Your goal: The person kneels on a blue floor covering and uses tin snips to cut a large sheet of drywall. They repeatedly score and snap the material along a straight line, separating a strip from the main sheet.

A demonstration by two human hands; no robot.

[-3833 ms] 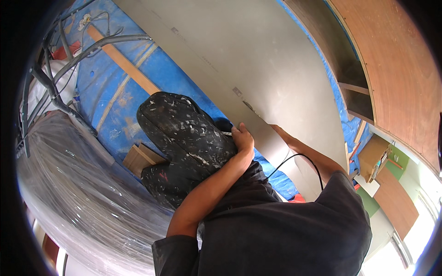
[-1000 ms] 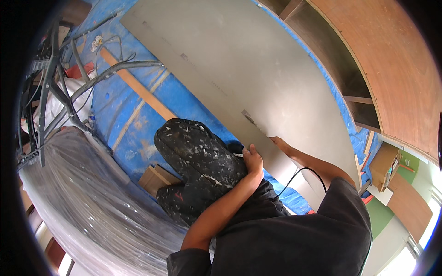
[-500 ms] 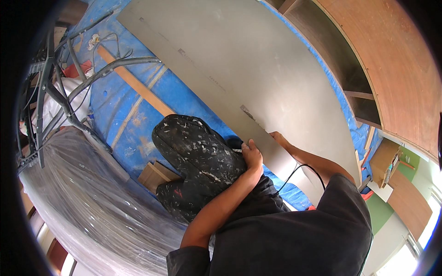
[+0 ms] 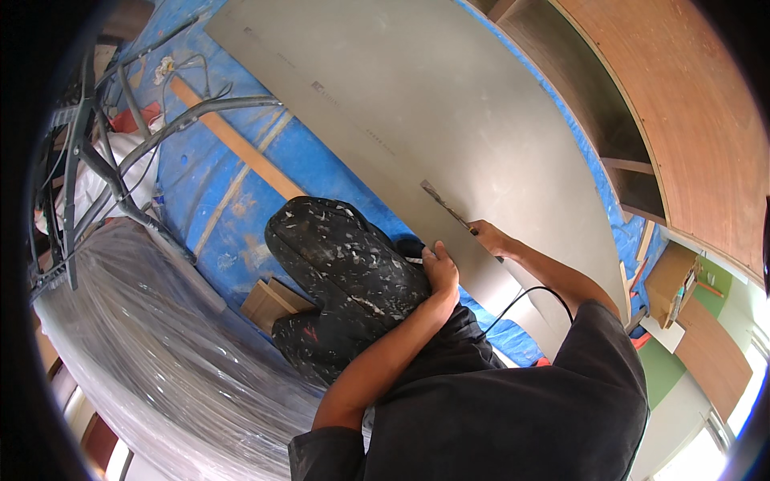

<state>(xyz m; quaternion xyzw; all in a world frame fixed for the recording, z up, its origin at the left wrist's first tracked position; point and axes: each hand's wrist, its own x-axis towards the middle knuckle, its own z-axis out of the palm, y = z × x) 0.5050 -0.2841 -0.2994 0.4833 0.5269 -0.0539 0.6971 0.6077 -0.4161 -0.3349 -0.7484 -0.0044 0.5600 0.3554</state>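
A large grey board (image 4: 481, 120) lies at a slant in front of me, its near edge beside my knee. My right hand (image 4: 488, 239) is closed round the handle of a narrow-bladed hand saw (image 4: 446, 205). The blade lies close along the board's surface, pointing to the upper left; how deep it sits in the board I cannot tell. My left hand (image 4: 441, 271) holds the board's near edge next to my thigh, part of its fingers hidden.
Blue sheeting (image 4: 192, 184) covers the floor, with a long wooden strip (image 4: 241, 156) on it. Dark metal frames and cables (image 4: 120, 176) stand at left, above a plastic-wrapped bulk (image 4: 152, 337). An open wooden cabinet (image 4: 682, 104) lies right of the board. Wood offcuts (image 4: 277, 305) sit near my leg.
My right hand has lifted slightly and shifted a little to the right, with the saw's blade and handle now showing more. My left hand stays at the board's edge.
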